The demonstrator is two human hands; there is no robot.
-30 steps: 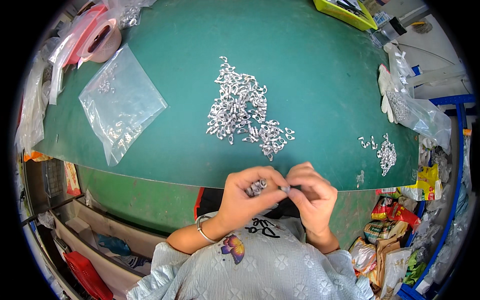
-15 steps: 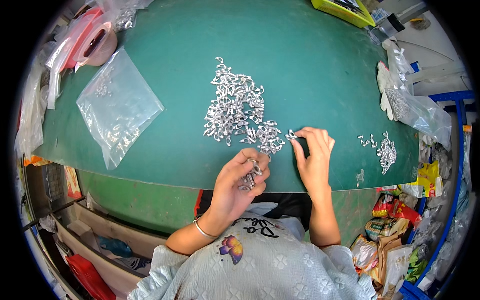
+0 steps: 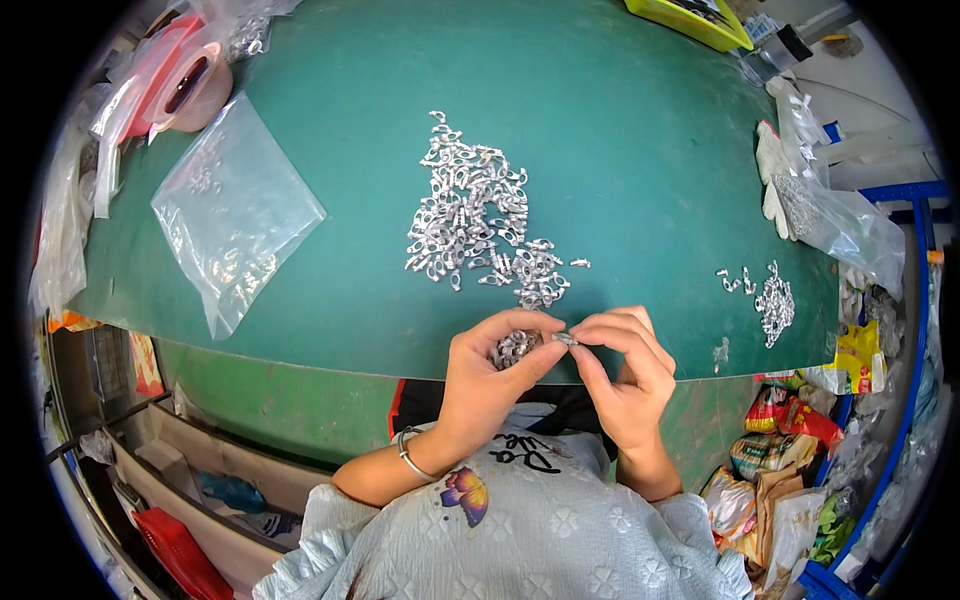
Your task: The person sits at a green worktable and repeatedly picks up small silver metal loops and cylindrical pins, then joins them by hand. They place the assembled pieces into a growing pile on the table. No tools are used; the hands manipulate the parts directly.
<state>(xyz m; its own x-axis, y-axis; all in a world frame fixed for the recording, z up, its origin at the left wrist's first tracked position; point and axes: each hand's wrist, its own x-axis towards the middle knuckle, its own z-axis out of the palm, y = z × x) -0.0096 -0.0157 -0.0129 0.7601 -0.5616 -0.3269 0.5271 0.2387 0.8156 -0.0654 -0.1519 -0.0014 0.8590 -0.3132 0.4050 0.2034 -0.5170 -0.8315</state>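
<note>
My left hand (image 3: 490, 362) is curled around several small silver metal parts with oval holes (image 3: 513, 348), cupped in its palm. Its thumb and forefinger tips meet my right hand (image 3: 628, 368) just above the table's near edge. Between the right thumb and forefinger, one small silver metal part (image 3: 565, 339) is pinched, and the left fingertips touch or nearly touch it. Beyond the hands lies a loose pile of the same metal parts (image 3: 465, 215). A single part (image 3: 580, 263) rests just right of that pile.
The green tabletop (image 3: 640, 150) carries a clear plastic bag (image 3: 240, 220) at left and a smaller heap of silver parts (image 3: 774, 308) at right. Pink containers (image 3: 190, 95) stand far left, a yellow tray (image 3: 695, 22) far right. Gloves (image 3: 772, 180) lie along the right edge.
My right hand has drawn back from beside the pile to meet the left hand. The left fingers have turned toward it. A single part now shows on the table where the right fingertips were.
</note>
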